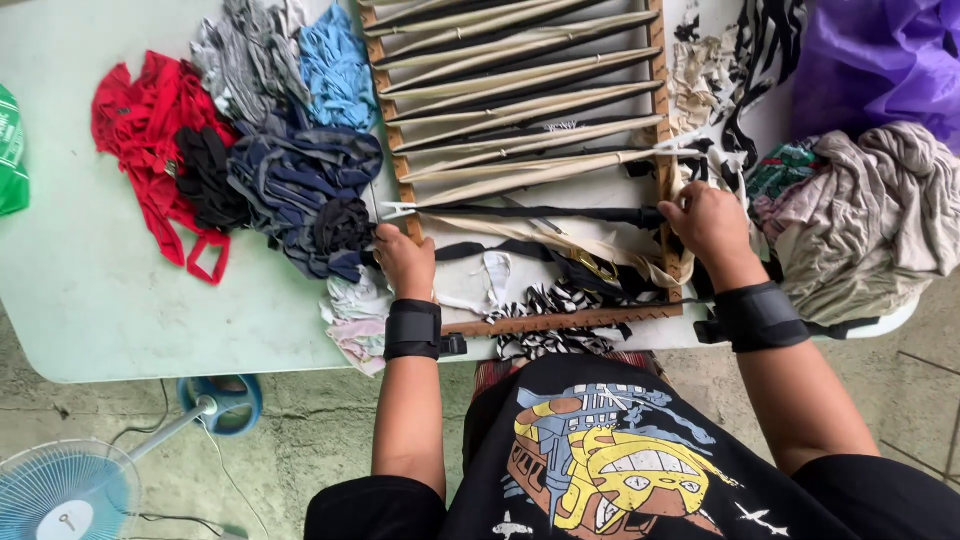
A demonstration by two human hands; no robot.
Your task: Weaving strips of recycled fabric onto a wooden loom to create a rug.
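Where green table [120, 290] ends, fan [70, 490] on concrete floor [300, 440]

I see soft, even daylight without glare; faint shadows sit just under my left hand [404, 258] and right hand [708, 222]. Focus is sharp throughout, edges slightly bowed.

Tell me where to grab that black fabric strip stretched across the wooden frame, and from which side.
Grip the black strip probably at its left end, beside the left hand, coming from the frame's left rail. It lies taut and nearly level, its right end already pinched by the right hand, so the left end is the loose one.
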